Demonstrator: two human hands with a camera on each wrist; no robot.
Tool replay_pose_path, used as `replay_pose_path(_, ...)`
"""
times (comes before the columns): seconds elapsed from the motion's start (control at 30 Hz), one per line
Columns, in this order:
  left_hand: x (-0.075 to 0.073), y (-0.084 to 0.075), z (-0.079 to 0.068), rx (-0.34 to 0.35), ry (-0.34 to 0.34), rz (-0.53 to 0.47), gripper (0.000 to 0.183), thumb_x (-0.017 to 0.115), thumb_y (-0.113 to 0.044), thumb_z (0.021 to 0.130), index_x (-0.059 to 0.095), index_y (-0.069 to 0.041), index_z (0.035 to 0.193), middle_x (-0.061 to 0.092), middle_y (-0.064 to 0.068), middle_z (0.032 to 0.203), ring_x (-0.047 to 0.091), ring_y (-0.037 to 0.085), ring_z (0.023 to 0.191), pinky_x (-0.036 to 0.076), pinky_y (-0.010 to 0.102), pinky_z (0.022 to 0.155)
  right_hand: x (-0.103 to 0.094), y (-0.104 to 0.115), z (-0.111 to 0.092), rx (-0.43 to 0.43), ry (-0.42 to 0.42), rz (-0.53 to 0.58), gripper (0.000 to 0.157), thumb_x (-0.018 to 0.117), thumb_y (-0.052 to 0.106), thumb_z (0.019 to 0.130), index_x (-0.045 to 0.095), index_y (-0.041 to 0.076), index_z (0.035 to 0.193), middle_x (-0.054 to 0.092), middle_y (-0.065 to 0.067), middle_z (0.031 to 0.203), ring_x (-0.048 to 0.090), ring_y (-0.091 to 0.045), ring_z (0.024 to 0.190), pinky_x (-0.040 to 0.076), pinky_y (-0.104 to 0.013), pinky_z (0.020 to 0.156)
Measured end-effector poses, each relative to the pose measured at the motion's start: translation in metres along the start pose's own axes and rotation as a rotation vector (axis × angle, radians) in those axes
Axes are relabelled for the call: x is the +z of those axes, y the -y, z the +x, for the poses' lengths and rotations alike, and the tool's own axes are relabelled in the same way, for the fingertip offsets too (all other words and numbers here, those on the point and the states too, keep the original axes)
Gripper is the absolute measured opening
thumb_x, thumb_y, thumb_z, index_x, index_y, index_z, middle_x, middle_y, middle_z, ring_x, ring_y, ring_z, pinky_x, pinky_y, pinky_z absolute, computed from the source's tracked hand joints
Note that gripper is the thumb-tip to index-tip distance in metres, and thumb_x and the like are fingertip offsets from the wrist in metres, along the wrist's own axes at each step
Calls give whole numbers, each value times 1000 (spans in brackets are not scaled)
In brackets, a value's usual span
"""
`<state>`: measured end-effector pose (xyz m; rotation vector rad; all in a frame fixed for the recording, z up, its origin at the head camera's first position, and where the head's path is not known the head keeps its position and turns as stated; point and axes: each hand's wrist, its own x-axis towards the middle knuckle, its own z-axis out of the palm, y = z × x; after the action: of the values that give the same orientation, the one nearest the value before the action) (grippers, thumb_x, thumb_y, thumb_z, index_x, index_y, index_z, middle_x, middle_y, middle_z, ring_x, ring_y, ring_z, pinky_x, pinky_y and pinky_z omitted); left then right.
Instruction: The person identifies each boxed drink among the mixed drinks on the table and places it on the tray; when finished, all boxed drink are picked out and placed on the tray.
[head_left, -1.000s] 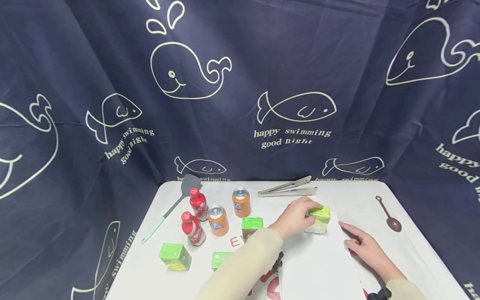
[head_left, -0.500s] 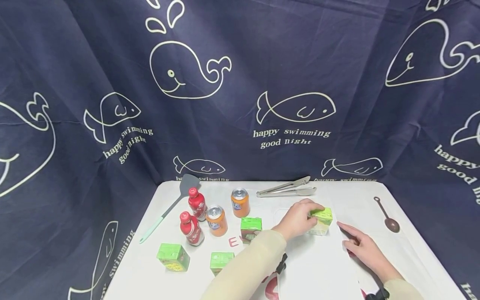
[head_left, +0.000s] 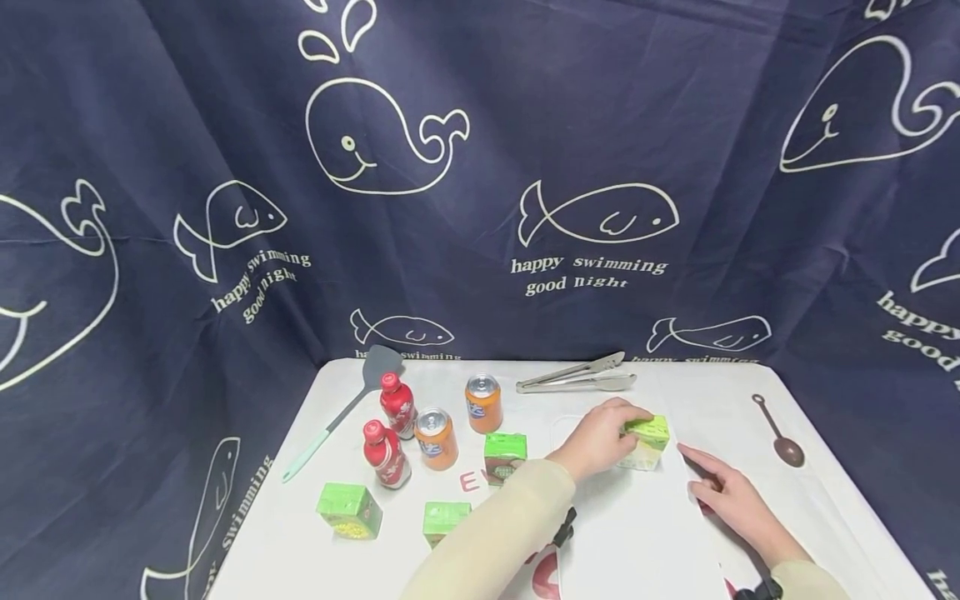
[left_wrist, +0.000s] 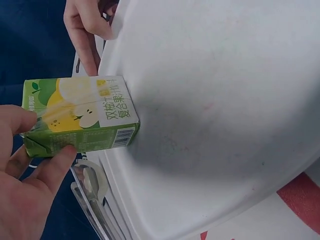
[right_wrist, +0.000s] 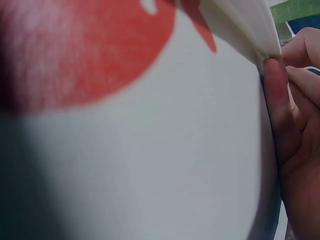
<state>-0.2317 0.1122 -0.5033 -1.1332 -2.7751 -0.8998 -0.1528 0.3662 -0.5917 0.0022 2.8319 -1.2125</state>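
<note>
A green and yellow juice carton (left_wrist: 82, 112) stands near the far end of a white tray (head_left: 630, 533). My left hand (head_left: 600, 437) grips its upper part between thumb and fingers, and the left wrist view shows the base at the tray's surface. My right hand (head_left: 738, 504) is at the tray's right edge with the index finger stretched forward. In the right wrist view its thumb (right_wrist: 276, 85) and fingers hold the rim of the tray; part of the hand is hidden.
Left of the tray stand green cartons (head_left: 350, 510), two orange cans (head_left: 437, 437) and two red bottles (head_left: 386, 454). A spatula (head_left: 337, 417) lies at the far left, metal tongs (head_left: 577, 379) at the back, and a brown spoon (head_left: 787, 450) at the right.
My left hand and the juice carton have shifted slightly right and nearer the tray's far right corner. The right hand stays at the tray's edge.
</note>
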Motion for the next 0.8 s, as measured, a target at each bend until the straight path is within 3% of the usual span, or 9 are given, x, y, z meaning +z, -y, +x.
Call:
replay_pose_path(0.17,-2,-4,-1,-10,43,60,46,70,-15,95,67,-25,140,63,-10,132,57,1,121,37,11,103,1,-2,0,3,1,-16,62,66,11,98,45,3,156,51,-4,92,47,-13,71,41,-29,66)
replay_pose_path(0.47,-18,-7,-4,-42,160,162,54,68,-24,98,56,-29,151,49,-3,154,46,10,139,36,22,113,1,0,0,8,0,-13,62,66,9,97,46,3,156,53,-5,99,48,-14,72,42,-28,66)
replay_pose_path(0.6,-26,-3,-9,-43,153,142,59,68,-24,97,52,-26,154,46,-1,157,44,13,143,35,24,115,1,0,1,3,-1,-24,62,66,10,98,46,3,156,54,-5,103,48,-13,73,40,-28,67)
replay_pose_path(0.8,-45,4,-21,-29,144,75,62,67,-21,98,48,-23,157,42,2,160,39,16,147,33,27,117,0,-2,1,-2,-1,-19,62,66,10,98,45,2,156,51,-4,95,48,-13,72,41,-28,67)
